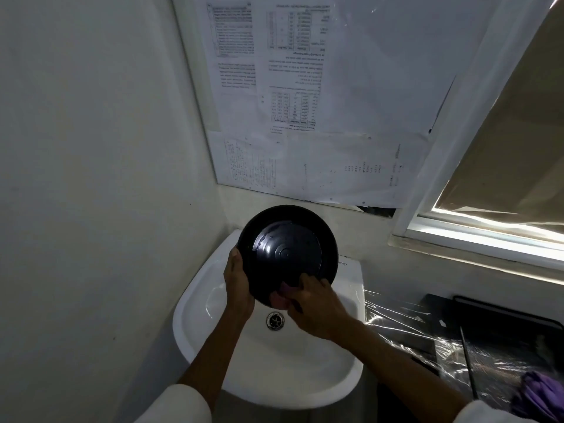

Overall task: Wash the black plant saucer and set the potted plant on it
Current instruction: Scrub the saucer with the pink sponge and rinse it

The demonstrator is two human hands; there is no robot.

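Observation:
The round black plant saucer is held tilted up over the white sink, its wet ridged face turned toward me. My left hand grips its left rim. At the saucer's lower edge my right hand presses a small pink sponge against the rim. The potted plant is not in view.
The sink's metal drain lies just below the saucer. Papers cover the mirror behind. To the right sit dark items wrapped in clear plastic, a purple cloth, and a window sill.

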